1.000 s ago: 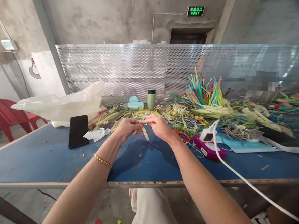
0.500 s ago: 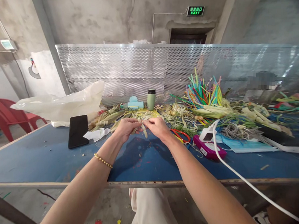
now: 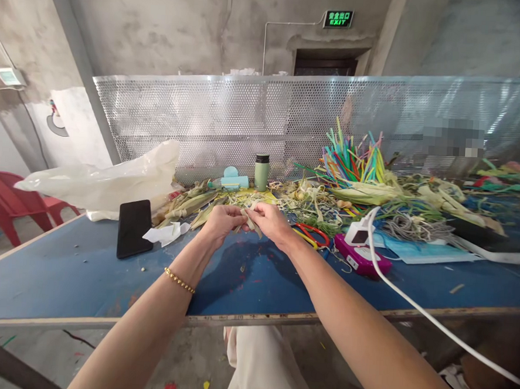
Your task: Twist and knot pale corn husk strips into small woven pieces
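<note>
So the pale strip [image 3: 253, 224] sits right between the hands, above the tabletop [image 3: 82, 280], neither one clearly nearer. Left hand [image 3: 223, 221] and right hand [image 3: 272, 223] both pinch it. Long axis seems slanted, visible end angling down rightward, but it's tiny from here.

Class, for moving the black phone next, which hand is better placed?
Probably the left hand: it is nearer the phone than the right hand, though both appear to pinch a pale strip.
</note>
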Motion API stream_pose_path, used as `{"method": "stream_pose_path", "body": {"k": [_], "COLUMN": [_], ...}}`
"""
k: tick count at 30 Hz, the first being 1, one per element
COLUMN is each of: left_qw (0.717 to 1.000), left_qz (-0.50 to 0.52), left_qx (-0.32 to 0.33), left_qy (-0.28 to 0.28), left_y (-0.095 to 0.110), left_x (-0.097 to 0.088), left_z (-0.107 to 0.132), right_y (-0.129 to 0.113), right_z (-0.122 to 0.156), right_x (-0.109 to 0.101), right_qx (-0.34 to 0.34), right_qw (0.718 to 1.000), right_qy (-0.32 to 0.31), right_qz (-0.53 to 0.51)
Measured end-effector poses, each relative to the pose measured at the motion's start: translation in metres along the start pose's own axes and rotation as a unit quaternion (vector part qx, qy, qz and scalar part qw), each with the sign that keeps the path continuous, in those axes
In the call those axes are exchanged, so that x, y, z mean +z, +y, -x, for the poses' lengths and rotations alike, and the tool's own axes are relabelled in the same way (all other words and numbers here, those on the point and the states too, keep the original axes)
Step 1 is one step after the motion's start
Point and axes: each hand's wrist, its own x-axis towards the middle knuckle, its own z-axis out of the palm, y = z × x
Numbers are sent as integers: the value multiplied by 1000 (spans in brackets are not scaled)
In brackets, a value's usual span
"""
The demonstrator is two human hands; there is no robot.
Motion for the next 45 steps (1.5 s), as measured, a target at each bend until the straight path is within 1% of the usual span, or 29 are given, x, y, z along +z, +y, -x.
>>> {"method": "stream_pose_path", "body": {"k": [3,5,9,14,21,23,24,26,27,29,30,31,33,36,42,45], "left_qw": [999,998,999,999,1000,1000,1000,999,998,994,990,986,977,965,950,951], "left_qz": [-40,-48,-7,29,6,4,7,21,33,74,100,130,187,244,292,285], "left_qx": [28,42,45,19,-1,-12,-17,-24,-26,-32,-35,-37,-41,-51,-56,-64], "left_qy": [1,2,11,-6,0,10,16,36,49,76,88,96,95,85,95,100], "left_y": [1,1,1,1,4,4,3,2,2,2,2,2,3,5,8,10], "left_x": [0,1,1,2,1,1,1,1,1,0,-1,-3,-6,-9,-3,-1], "left_z": [0,0,0,0,1,1,0,0,-1,-3,-4,-5,-8,-11,-8,-5], "right_y": [2,3,1,-3,-3,-1,0,0,-1,-3,-4,-5,-8,-13,-18,-20], "right_z": [-2,-4,-5,-3,-2,-3,-4,-5,-6,-5,-4,-2,1,6,11,11], "right_x": [1,1,-2,-6,-5,-4,-5,-6,-7,-10,-10,-10,-8,-3,3,3], "right_qx": [7,22,53,63,44,39,32,-1,-29,-97,-134,-170,-234,-293,-338,-343], "right_qw": [999,997,990,987,989,994,998,998,991,961,945,931,910,891,855,851], "right_qy": [6,5,4,-6,-28,-26,-15,40,79,154,174,178,152,110,87,94], "right_qz": [-39,-78,-128,-149,-135,-95,-57,48,107,209,244,271,306,328,383,387]}}
